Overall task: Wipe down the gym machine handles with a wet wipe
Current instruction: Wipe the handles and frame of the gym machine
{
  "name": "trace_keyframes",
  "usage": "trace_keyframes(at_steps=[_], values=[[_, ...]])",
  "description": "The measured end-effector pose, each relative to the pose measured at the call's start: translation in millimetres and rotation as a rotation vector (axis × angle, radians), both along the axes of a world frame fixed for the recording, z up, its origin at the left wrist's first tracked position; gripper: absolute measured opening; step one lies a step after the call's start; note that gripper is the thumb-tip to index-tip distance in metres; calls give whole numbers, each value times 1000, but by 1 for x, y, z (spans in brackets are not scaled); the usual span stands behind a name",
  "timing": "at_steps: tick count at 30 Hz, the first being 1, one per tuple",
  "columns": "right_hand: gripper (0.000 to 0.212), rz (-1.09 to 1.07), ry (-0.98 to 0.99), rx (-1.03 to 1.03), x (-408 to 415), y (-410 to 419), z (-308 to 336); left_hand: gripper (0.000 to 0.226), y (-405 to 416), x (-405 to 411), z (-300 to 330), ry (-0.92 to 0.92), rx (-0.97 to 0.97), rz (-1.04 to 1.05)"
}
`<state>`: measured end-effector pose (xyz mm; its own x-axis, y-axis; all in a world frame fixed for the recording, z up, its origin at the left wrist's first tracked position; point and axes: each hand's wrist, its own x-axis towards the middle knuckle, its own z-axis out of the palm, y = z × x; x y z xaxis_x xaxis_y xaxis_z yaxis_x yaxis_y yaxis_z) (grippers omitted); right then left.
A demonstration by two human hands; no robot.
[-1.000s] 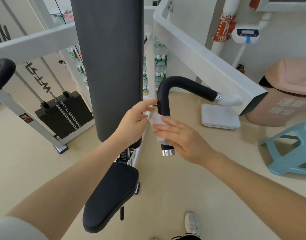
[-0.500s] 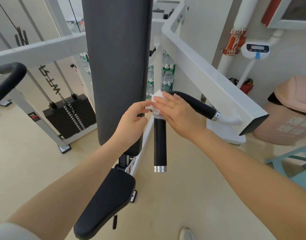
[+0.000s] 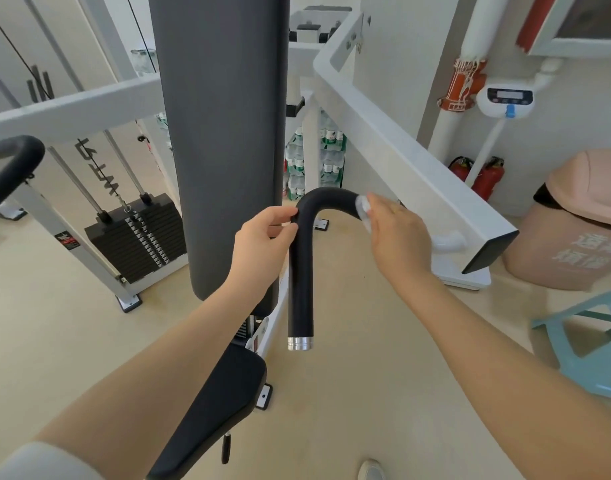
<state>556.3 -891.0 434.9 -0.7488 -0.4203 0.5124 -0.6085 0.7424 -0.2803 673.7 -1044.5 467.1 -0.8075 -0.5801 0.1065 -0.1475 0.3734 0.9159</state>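
The black padded handle (image 3: 302, 258) is shaped like a hook: one straight run hangs nearly upright, ending in a silver cap (image 3: 299, 343) at the bottom, and at the top it bends over and runs off to the person's right toward the white frame arm (image 3: 411, 168). The right hand (image 3: 397, 237) sits on that right-going run, just past the bend, with the wet wipe (image 3: 363, 211) pressed between its fingers and the padding; only a small white edge of the wipe shows at the fingertips, and the hand appears curled around the bar, though the far side of the grip is hidden. The left hand (image 3: 264, 242) is at the outer side of the bend, its thumb and fingertips lightly pinching the black padding as if to steady it, with no cloth in it. What matters for the coming stroke is the direction of the bar under the wipe: here its long axis slopes down and to the right, away from the left hand and toward the joint with the frame arm. It seems likely the wiping hand should slide along that line. The upright run lies below and to the left of the wipe, nearer the left hand, beside the tall grey back pad (image 3: 224, 133).
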Motion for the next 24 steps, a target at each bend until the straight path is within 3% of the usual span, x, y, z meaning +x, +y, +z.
trace_keyframes(at_steps=[7, 10, 12, 13, 15, 17, 21, 24], values=[[38, 360, 125, -112, 37, -44, -5, 31, -11, 11, -5, 7, 59, -122], [31, 200, -254, -487, 56, -44, -8, 34, -13, 16, -7, -23, 48, -176], [28, 49, -755, -767, 56, -52, -2, 36, -13, 20, -7, -33, 54, -201], [25, 70, -1000, -906, 55, -58, 1, 36, -14, 23, -6, -31, 59, -212], [25, 125, -1261, -1123, 56, -63, 3, 38, -15, 31, -6, -31, 60, -233], [32, 134, -1258, -1116, 66, -58, 2, 38, -18, 40, -8, -39, 47, -265], [24, 48, -987, -854, 84, -35, 13, 34, -24, 52, -11, -53, 71, -283], [31, 129, -946, -904, 97, -30, 32, 35, -24, 56, -11, -34, 119, -256]])
